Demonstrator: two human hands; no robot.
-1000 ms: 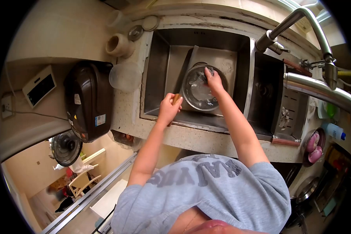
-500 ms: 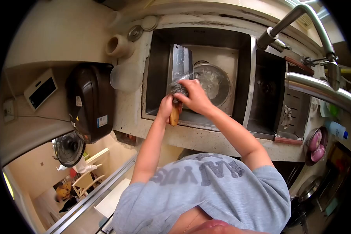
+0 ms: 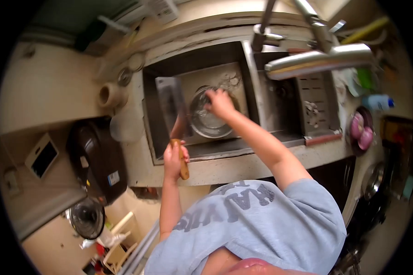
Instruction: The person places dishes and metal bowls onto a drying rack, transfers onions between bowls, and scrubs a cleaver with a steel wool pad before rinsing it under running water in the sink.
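Note:
My left hand (image 3: 173,160) is closed round the wooden handle of a cleaver (image 3: 173,103), whose broad blade rises over the left side of the sink (image 3: 197,150). The blade is blurred. A round metal bowl (image 3: 211,132) with water in it sits in the sink basin. Over this bowl hangs my right hand (image 3: 221,103), thumb and forefinger apart and nothing visible between them. Its other fingers are partly hidden and slightly blurred.
Above the smaller basin on the right juts a metal faucet (image 3: 319,62). A slotted drain tray (image 3: 323,107) lies beneath it. On the right counter are a bowl with pink items (image 3: 363,137) and a blue bottle (image 3: 378,102). Left of the sink stands a beige jar (image 3: 112,95).
My right hand has left the cleaver and moved right over the bowl. The dark mesh scrubber it held is no longer visible. The left hand still grips the handle; the view has shifted.

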